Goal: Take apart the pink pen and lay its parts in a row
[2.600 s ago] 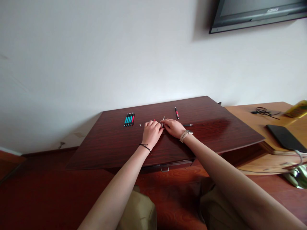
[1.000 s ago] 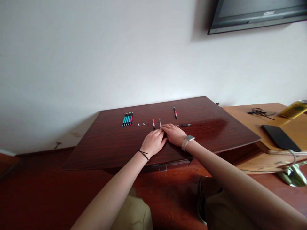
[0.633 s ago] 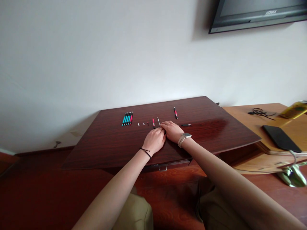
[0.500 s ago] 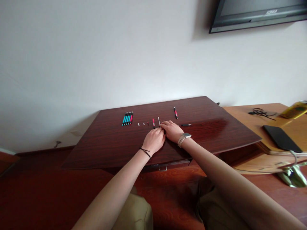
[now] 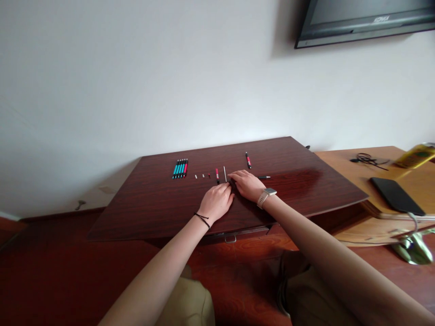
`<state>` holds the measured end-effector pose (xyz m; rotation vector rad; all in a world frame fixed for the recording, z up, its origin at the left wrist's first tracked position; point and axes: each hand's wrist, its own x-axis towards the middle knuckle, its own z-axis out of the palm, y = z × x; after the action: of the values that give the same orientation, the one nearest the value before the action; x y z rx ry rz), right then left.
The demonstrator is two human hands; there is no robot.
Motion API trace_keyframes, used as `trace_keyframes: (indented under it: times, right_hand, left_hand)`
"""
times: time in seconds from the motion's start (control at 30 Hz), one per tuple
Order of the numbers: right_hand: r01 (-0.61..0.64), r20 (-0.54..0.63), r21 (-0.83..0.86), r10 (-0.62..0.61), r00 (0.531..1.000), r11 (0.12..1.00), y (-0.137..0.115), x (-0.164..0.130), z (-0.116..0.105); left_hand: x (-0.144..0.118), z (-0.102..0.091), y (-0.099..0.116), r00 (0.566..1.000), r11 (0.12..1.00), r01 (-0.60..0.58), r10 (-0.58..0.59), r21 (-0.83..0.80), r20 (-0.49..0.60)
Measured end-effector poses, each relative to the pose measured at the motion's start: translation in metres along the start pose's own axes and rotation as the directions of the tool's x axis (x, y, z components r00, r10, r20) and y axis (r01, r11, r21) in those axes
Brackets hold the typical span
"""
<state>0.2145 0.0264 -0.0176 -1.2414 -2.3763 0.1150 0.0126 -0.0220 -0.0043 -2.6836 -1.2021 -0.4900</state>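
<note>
My left hand is low over the dark wooden table, fingers drawn together and pointing right; whatever lies under its fingertips is hidden. Just to its right is my right hand, fingers stretched toward the left fingertips, with nothing visible in them. Beyond the fingers lies a thin white pen refill. Left of it are a pink pen barrel, a small red piece and two small white pieces. A black pen part with a pale tip pokes out behind my right hand.
Several turquoise pens and a pink one form a row of pens at left. One pink-and-black pen lies farther back. To the right, a lighter wooden desk carries a black phone, a cable and a yellow package.
My right fingers have come off the refill's near end, and the refill lies straighter. My hands, which overlapped at the fingertips, are slightly farther apart.
</note>
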Motion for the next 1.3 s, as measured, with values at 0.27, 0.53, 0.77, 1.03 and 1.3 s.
trace_keyframes:
  times: [0.27, 0.53, 0.77, 1.03, 1.3]
  right_hand:
    - [-0.105, -0.137, -0.063, 0.096, 0.986, 0.992, 0.058, -0.024, -0.022]
    - [-0.131, -0.124, -0.045, 0.125, 0.984, 0.990, 0.071, -0.022, -0.022]
    - [-0.075, -0.090, -0.039, 0.071, 0.993, 0.996, 0.061, -0.013, -0.015]
    - [-0.151, -0.152, -0.011, 0.148, 0.977, 0.988, 0.056, -0.012, -0.020]
    - [-0.084, -0.055, 0.000, 0.084, 0.995, 0.996, 0.043, -0.013, -0.013]
  left_hand:
    - [-0.015, -0.005, -0.004, 1.000, 0.999, -0.030, 0.030, 0.014, 0.003]
    - [-0.007, -0.005, -0.001, 1.000, 1.000, -0.007, 0.007, 0.029, 0.010]
    - [-0.009, -0.004, -0.001, 1.000, 1.000, -0.006, 0.006, 0.020, -0.005]
    - [-0.010, -0.005, -0.001, 1.000, 1.000, -0.018, 0.018, 0.003, 0.003]
    - [-0.008, -0.005, 0.001, 1.000, 1.000, -0.004, 0.004, 0.012, 0.000]
